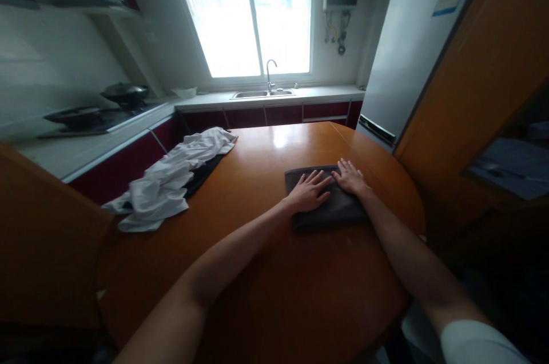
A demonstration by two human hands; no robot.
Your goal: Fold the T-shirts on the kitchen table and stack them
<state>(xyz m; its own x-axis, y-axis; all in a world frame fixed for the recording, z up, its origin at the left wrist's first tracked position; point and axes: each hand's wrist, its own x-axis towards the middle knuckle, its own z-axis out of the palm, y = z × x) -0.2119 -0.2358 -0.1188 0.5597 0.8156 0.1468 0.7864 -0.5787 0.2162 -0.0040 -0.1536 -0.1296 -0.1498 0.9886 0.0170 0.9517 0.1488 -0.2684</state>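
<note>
A dark grey cloth item, folded into a flat rectangle, lies on the right part of the wooden table. Its exact kind I cannot make out. My left hand rests flat on its upper left area, fingers spread. On its upper right edge lies my right hand, palm down with the fingers stretched out. Neither hand grasps anything. At the table's left side sits a crumpled heap of white clothing, with a black garment partly hidden beneath it.
Beyond the table runs a counter with a sink and tap under a window. A stove with pans stands at the left. The fridge is at the right, near an orange-brown wooden panel.
</note>
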